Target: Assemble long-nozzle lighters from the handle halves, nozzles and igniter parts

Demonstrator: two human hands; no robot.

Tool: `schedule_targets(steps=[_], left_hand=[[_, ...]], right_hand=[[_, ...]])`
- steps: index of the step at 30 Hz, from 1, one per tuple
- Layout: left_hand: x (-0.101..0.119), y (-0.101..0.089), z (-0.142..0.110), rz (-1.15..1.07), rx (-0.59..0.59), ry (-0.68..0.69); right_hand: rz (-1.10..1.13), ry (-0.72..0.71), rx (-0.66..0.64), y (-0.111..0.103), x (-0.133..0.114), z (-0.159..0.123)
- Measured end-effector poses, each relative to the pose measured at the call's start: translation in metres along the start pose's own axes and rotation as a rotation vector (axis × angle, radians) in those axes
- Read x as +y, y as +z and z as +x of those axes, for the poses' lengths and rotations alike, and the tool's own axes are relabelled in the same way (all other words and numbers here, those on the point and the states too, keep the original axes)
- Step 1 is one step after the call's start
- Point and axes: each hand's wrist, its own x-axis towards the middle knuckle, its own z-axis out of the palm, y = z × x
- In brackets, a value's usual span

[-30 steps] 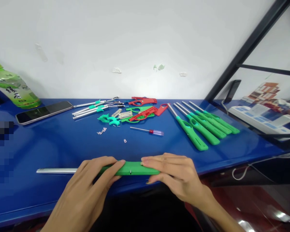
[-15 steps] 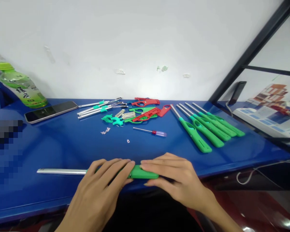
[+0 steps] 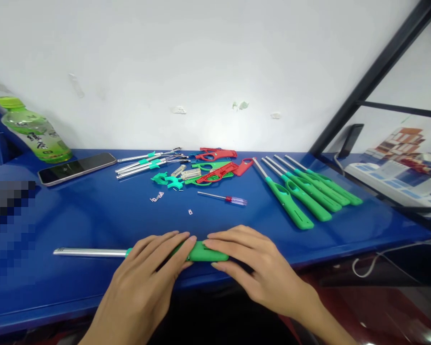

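A green long-nosed gas lighter (image 3: pixel 210 252) lies sideways near the table's front edge, its silver metal tube pointing left. My left hand (image 3: pixel 147 273) is wrapped over the front of its handle and hides the trigger area. The fingers and thumb of my right hand (image 3: pixel 260 261) grip the handle's right end. Beyond my hands lies a screwdriver (image 3: pixel 233 200) with a clear and red handle. Several similar green lighters (image 3: pixel 290 208) rest side by side at the right.
Red and green handle shells (image 3: pixel 219 172) are piled near the wall, with metal tubes (image 3: pixel 140 167) and turquoise triggers (image 3: pixel 168 180) beside them. Small white parts (image 3: pixel 157 196) lie in front. A phone (image 3: pixel 77 168) and a green drink bottle (image 3: pixel 36 132) are at the left.
Both hands and the lighter have shifted slightly left and up in the view. My grip on the lighter stays much the same.
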Motion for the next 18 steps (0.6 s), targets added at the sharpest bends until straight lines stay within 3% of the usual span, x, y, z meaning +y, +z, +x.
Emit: schedule_targets(steps=[5, 12, 15, 18], left_hand=[[-0.002, 0.004, 0.0, 0.037, -0.048, -0.021], [0.001, -0.003, 0.008, 0.002, -0.002, -0.056], [-0.011, -0.012, 0.023, 0.037, 0.08, -0.101], [-0.039, -0.016, 0.042, 0.132, 0.008, -0.231]], right_hand=[[-0.065, 0.056, -0.013, 0.001, -0.001, 0.002], [0.002, 0.128, 0.193, -0.015, 0.009, 0.007], [-0.153, 0.115, 0.176, -0.028, 0.029, 0.018], [-0.27, 0.173, 0.147, -0.035, 0.051, 0.028]])
